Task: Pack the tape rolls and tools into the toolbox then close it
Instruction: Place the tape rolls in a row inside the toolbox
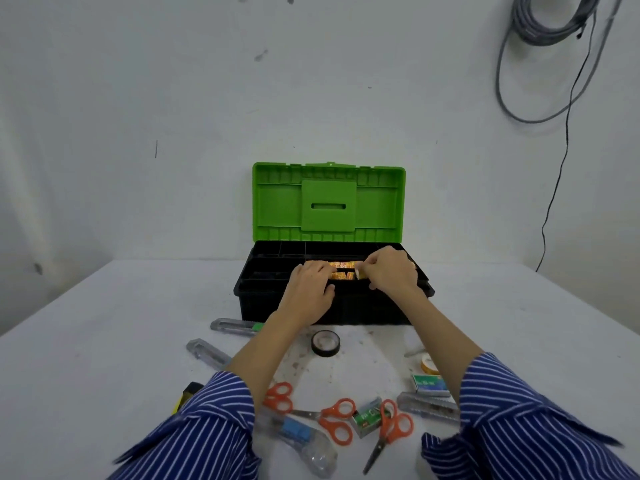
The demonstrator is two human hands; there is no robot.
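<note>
One white table (104, 341) carries everything here, and at its far edge sits the toolbox (263, 292), black base open, green lid (277, 202) standing upright against the wall. Both hands are up at the box's black tray. The left hand (310, 289) lies knuckles-up, fingers curled forward onto the tray's thin black handle bar (344, 270); whether they actually grip it cannot be told from this angle. The right hand (393, 271) has its fingers bent, thumb and forefinger pinching a small yellowish item (360, 274) right at the bar's end. Something orange and yellow (341, 265) shows in the compartment between the two hands, too blurred to name.

On the table nearer the person, still unpacked: a black tape roll (325, 343) standing on edge just in front of the box, a yellow tape roll (427, 363) partly behind the right forearm, clear-bodied utility knives (230, 326) off to the left, three orange-handled scissors (337, 420) near the striped sleeves, and two green staple boxes (429, 384).
</note>
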